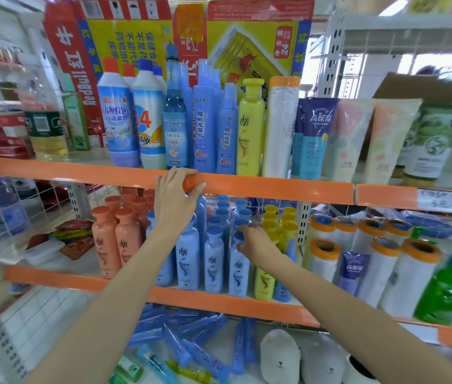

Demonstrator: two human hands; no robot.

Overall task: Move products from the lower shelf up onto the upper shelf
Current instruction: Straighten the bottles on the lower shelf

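My left hand [173,198] is raised to the orange front edge of the upper shelf [274,187] and grips an orange-capped bottle [191,182]. Only the cap shows; the body is hidden behind my hand. My right hand [258,245] is on the lower shelf [219,300], with its fingers curled round the cap of a blue shampoo bottle [238,273] that stands upright in the front row. Salmon bottles [117,239] stand to the left of the blue ones, and yellow bottles [272,225] to the right.
The upper shelf is packed with cleaner bottles [119,120], blue spray bottles [205,120], a yellow bottle [249,128], a film roll [281,128] and cream tubes [313,137]. Orange-capped film rolls [327,253] fill the lower shelf's right. Blue tubes [191,342] lie below.
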